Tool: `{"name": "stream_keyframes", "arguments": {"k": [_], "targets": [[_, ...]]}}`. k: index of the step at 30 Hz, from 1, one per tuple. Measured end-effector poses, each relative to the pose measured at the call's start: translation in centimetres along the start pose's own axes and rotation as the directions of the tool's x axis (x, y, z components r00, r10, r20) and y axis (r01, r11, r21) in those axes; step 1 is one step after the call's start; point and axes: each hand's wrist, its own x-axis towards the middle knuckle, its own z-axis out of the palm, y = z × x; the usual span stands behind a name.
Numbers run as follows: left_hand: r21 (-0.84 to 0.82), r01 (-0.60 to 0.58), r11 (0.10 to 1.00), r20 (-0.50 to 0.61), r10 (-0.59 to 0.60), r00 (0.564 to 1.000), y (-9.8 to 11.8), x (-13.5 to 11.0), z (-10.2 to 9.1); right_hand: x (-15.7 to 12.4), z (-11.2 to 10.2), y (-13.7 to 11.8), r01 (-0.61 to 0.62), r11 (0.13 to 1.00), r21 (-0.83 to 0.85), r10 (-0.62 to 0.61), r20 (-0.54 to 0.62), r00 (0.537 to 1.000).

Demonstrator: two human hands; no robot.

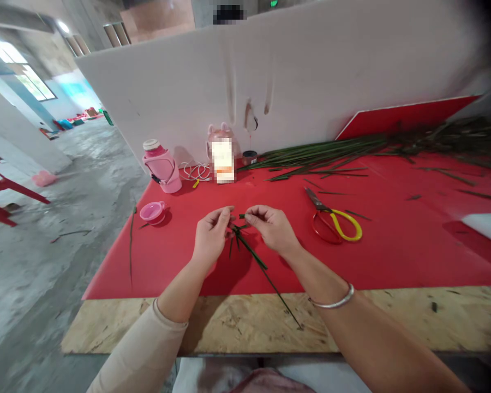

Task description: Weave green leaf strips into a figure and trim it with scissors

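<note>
My left hand (211, 234) and my right hand (270, 227) meet over the red table covering (393, 256), both pinching a small folded piece of green leaf strip (239, 225). A long thin tail of the strip (270, 284) trails from the hands toward the table's front edge. A silver bangle (334, 299) sits on my right wrist. The fingers of both hands are closed on the leaf.
Scissors with red and yellow handles (335, 221) lie right of my hands. A pile of long green leaves (352, 150) runs along the back. A pink bottle (161, 166), its pink cap (153, 212), a white cable and a small carton stand at back left. A bare wooden edge (229, 322) is in front.
</note>
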Motion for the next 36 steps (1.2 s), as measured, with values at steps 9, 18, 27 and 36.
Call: {"name": "stream_keyframes", "arguments": {"k": [9, 18, 27, 36], "targets": [[0.325, -0.518, 0.791, 0.276, 0.445, 0.852, -0.8, 0.8, -0.9, 0.1, -0.3, -0.1, -0.581, 0.64, 0.502, 0.433, 0.389, 0.813], [0.298, -0.595, 0.746, 0.321, 0.508, 0.799, -1.2, 0.9, -1.9, -0.2, -1.2, -0.5, -0.762, 0.426, 0.487, 0.439, 0.625, 0.645], [0.372, -0.756, 0.539, 0.513, 0.559, 0.651, 0.0, 1.3, -2.0, 0.2, -1.2, -0.2, -0.648, 0.644, 0.406, 0.488, 0.435, 0.757], [0.406, -0.9, 0.159, 0.699, 0.581, 0.418, -0.1, 1.5, -2.5, 0.2, -1.7, 0.4, -0.785, 0.465, 0.409, 0.545, 0.567, 0.618]]}}
